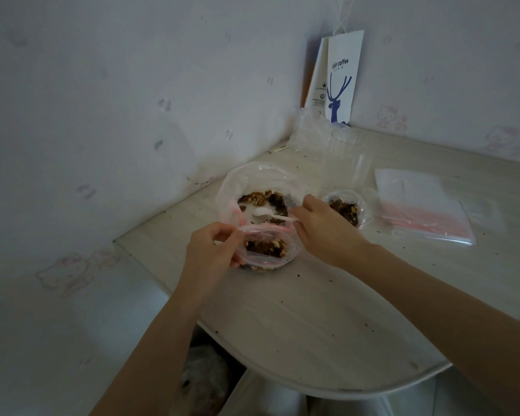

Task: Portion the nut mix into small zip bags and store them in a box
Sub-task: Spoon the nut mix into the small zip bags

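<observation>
A large clear bag of nut mix [263, 198] lies open on the table near the wall. In front of it stands a small zip bag [266, 249] with a pink seal, partly filled with nuts. My left hand [215, 247] pinches its left rim and keeps the mouth open. My right hand [321, 226] grips the handle of a white plastic spoon [263, 215], whose bowl lies over the large bag. A second small bag with nuts [344, 208] sits just behind my right hand, partly hidden by it.
A flat stack of unused zip bags [424, 205] lies at the right. Clear plastic cups [342, 145] and a white coffee paper bag [339, 79] stand at the back by the wall. The table's curved front edge [312, 385] is near me; crumbs dot the tabletop.
</observation>
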